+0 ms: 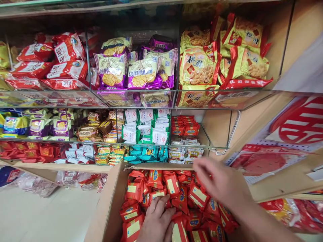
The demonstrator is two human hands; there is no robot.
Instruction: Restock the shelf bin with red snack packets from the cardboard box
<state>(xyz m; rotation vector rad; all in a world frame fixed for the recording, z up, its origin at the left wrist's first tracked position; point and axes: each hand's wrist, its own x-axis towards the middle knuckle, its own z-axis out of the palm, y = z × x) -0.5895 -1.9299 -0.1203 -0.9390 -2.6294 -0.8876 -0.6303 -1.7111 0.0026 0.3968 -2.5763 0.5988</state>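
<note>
A cardboard box (111,198) full of small red wrapped snack packets (132,228) stands in front of me. My left hand (157,218) rests on the packets inside it, fingers stretched out and slightly apart, its thumb hidden. Over the box's back right corner is my right hand (220,179), blurred by motion. Its fingers look bent, but whether anything is in them cannot be made out. Just behind the box, a lower shelf compartment holds stacked red packets (185,126) above white-and-yellow packets (185,154).
Glass-fronted shelves carry purple biscuit packs (143,72), yellow-and-red packs (199,65) and red-and-white packs (68,48). Green-and-white packets (145,126) and teal packets (148,154) sit lower. Red decorations (297,117) hang at right. The pale floor (47,215) shows at left.
</note>
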